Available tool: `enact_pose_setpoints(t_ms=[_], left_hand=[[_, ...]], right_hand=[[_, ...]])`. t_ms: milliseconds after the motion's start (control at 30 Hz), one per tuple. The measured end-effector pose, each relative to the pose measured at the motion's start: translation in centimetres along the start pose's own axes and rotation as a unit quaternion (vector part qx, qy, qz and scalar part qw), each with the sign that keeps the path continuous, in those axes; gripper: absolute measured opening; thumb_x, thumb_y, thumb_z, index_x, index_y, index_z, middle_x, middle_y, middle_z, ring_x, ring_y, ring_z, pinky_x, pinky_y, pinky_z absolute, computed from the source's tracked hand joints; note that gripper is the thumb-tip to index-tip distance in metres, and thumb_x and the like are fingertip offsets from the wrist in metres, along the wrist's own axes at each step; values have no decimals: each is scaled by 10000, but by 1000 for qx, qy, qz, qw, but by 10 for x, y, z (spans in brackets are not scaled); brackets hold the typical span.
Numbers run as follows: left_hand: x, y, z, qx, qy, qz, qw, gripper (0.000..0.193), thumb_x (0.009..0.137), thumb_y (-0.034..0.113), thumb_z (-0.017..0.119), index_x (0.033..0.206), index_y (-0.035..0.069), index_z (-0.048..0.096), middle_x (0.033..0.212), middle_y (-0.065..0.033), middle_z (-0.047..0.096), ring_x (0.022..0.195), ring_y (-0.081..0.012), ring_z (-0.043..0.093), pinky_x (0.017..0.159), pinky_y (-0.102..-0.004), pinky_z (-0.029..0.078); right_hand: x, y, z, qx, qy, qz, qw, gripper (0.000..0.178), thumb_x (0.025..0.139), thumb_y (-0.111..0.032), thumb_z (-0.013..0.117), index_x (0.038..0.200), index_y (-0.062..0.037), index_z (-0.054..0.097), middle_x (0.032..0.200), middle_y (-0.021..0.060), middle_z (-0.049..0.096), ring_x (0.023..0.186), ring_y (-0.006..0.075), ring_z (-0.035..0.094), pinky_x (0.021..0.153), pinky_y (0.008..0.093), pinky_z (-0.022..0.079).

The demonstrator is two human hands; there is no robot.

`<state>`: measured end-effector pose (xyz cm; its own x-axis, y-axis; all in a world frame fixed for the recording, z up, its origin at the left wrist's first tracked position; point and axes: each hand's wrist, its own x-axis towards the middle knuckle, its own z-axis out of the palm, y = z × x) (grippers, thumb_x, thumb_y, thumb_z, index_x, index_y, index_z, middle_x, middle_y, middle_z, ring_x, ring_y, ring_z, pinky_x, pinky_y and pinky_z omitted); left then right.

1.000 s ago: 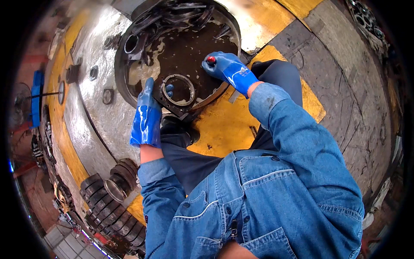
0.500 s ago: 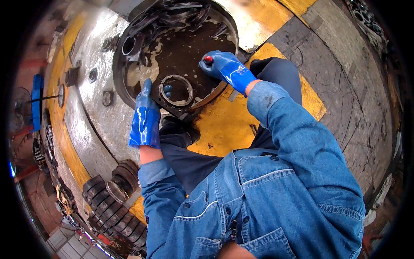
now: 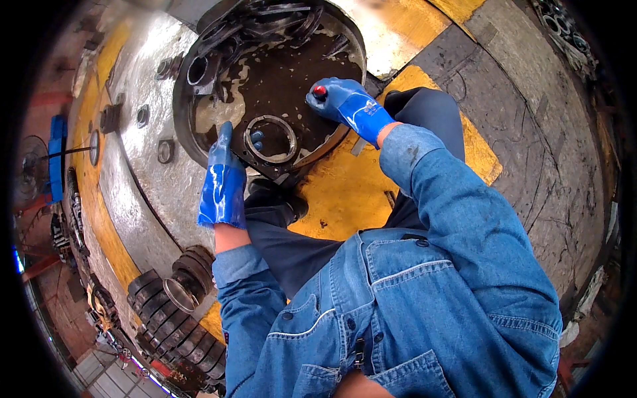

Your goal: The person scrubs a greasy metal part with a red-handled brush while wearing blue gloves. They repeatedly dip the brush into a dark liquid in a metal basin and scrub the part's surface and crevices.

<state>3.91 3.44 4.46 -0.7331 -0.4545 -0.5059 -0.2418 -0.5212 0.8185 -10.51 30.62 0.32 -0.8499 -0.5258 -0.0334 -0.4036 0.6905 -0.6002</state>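
Both my hands wear blue rubber gloves. At the near left rim of a round metal tub [image 3: 180,109], my left hand [image 3: 225,166] is closed on a metal ring [image 3: 293,136]. Its fingertips show through the ring's opening, while the thumb points up along the outside. My right hand [image 3: 345,106] is curled into a fist over the right side of the tub, around a handle with a red end [image 3: 320,91]. The rest of that handled tool is hidden by the glove. Dark liquid [image 3: 285,79] with pale foam fills the tub below.
Dark metal parts [image 3: 265,26] are heaped at the tub's far side. Several nuts or small fittings [image 3: 166,151] stand on the metal floor to the left. A stack of ribbed black parts [image 3: 172,325] lies at lower left. My legs straddle a yellow floor patch [image 3: 345,192].
My right hand and the metal ring have shifted very slightly to the left. Both grips look the same.
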Motion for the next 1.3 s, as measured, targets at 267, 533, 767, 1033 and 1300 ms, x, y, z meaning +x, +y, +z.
enact_pose_setpoints(t_ms=[267, 533, 767, 1033, 1300], left_hand=[[51, -27, -61, 190, -43, 151, 969, 380, 1080, 248, 599, 1318, -42, 657, 1204, -164, 744, 1066, -260, 730, 919, -373, 611], [7, -5, -5, 16, -43, 12, 999, 407, 1081, 283, 604, 1302, -54, 664, 1207, -166, 746, 1061, -262, 736, 910, -381, 620], [-11, 3, 14, -11, 33, 2, 999, 421, 1031, 296, 681, 1318, -11, 663, 1208, -163, 743, 1004, -297, 753, 837, -445, 650], [-18, 0, 15, 16, -2, 41, 999, 450, 1025, 313, 693, 1349, 2, 657, 1202, -97, 741, 992, -212, 725, 883, -370, 617], [-8, -9, -5, 81, -15, 34, 996, 442, 1040, 353, 672, 1200, -55, 728, 1037, -113, 760, 965, -188, 701, 888, -335, 552]], right_hand=[[0, -4, 0, 0, 5, -8, 1000, 385, 975, -497, 597, 1083, -167, 763, 1079, 111, 774, 1011, 346, 733, 901, 464, 585], [-1, 3, -1, -5, 2, 3, 1000, 374, 969, -490, 605, 1077, -169, 766, 1086, 111, 772, 1012, 349, 731, 900, 466, 584], [-2, -1, -2, 4, -5, -2, 1000, 370, 967, -488, 604, 1066, -171, 765, 1102, 116, 767, 1041, 347, 723, 918, 475, 579], [2, 1, -1, -6, -11, -4, 1000, 361, 956, -481, 610, 1025, -166, 772, 1093, 129, 762, 1042, 368, 712, 923, 490, 573], [0, 1, 1, 39, 8, -29, 999, 327, 965, -453, 610, 998, -168, 767, 1095, 141, 751, 1065, 401, 684, 922, 512, 556]])
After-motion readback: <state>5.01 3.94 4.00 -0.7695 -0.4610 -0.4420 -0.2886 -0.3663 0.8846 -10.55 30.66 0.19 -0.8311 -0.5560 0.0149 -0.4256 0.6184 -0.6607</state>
